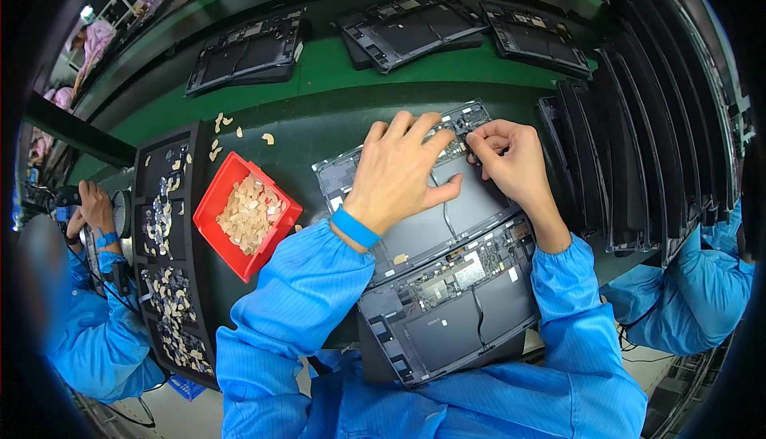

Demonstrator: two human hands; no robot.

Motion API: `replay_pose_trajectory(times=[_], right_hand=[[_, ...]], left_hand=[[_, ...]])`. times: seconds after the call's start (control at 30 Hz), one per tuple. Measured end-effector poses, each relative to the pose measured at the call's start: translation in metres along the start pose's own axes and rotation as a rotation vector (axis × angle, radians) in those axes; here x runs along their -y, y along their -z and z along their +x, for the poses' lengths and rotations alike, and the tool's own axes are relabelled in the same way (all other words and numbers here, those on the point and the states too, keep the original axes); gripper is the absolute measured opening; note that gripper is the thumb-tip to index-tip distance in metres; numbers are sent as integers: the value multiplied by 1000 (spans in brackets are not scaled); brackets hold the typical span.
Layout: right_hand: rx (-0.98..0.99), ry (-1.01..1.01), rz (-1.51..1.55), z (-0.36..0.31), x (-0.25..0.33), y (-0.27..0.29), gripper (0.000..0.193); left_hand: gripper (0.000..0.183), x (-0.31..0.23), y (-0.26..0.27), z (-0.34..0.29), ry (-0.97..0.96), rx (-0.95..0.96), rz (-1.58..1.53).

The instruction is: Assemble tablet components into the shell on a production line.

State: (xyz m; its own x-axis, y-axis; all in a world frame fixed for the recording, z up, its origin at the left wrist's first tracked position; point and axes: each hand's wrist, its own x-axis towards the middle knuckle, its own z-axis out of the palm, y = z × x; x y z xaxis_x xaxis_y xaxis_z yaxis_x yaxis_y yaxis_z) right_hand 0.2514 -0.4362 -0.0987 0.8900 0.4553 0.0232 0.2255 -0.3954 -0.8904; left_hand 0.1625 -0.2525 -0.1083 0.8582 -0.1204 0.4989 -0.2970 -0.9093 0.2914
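Observation:
In front of me lies an opened laptop chassis (407, 212), its circuit boards bare along the far edge. My left hand (399, 168) rests over its upper middle, fingers spread and thumb held apart, fingertips touching the board area. At the chassis's far right corner, my right hand (511, 160) pinches thumb and forefinger together against a small dark part. What lies between those fingertips is too small to name. A second opened chassis (439, 327) sits nearer my body, overlapping the first one's near edge, and neither hand touches it.
Left of the chassis stands a red bin (267, 259) of small beige pieces, with loose ones nearby. Beyond it is a black compartment tray (199, 263) of small parts. Chassis units stand in a black rack (638, 152) at right; others lie on a green conveyor (319, 72). Co-workers sit both sides.

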Motion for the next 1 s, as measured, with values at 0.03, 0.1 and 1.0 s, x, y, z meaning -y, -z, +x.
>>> replay_pose_trajectory(times=[0.03, 0.1, 1.0], right_hand=[[2, -2, 2, 0, 0, -1, 18], [-17, -12, 16, -2, 2, -2, 18], [-36, 26, -8, 2, -6, -2, 20]], left_hand=[[45, 0, -1, -1, 2, 0, 0], [45, 1, 0, -1, 2, 2, 0], [39, 4, -5, 4, -6, -38, -25]])
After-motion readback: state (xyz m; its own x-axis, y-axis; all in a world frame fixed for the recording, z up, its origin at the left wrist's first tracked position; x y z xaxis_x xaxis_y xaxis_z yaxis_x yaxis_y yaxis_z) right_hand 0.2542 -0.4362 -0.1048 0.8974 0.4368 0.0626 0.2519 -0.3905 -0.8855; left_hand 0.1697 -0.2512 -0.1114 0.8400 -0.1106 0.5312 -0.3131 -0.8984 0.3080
